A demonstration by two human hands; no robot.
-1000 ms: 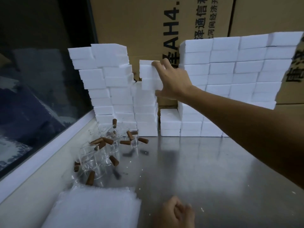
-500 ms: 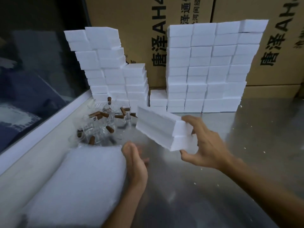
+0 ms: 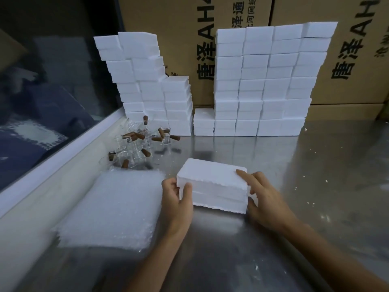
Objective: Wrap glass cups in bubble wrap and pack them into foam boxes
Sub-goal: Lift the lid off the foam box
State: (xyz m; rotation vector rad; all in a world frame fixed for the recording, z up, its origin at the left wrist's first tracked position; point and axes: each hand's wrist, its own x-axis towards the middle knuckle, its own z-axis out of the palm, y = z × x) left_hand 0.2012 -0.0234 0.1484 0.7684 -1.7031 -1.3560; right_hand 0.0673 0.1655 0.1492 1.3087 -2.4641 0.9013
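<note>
Near the tabletop's (image 3: 273, 157) front edge, the left hand (image 3: 176, 199) and right hand (image 3: 265, 199) grip 1 closed foam box (image 3: 212, 182) by its ends, glass cups (image 3: 134, 144) unwrapped, bubble wrap (image 3: 109, 207) untouched.

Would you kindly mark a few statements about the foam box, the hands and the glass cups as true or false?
1. Both the left hand and the right hand grip the foam box. True.
2. The foam box stands open with a cup inside. False: it is closed.
3. The glass cups have brown handles and sit by the left foam stack. True.
4. The bubble wrap pile lies right of the held box. False: it lies to its left.
5. A cup is already wrapped. False: none appears wrapped.
</note>
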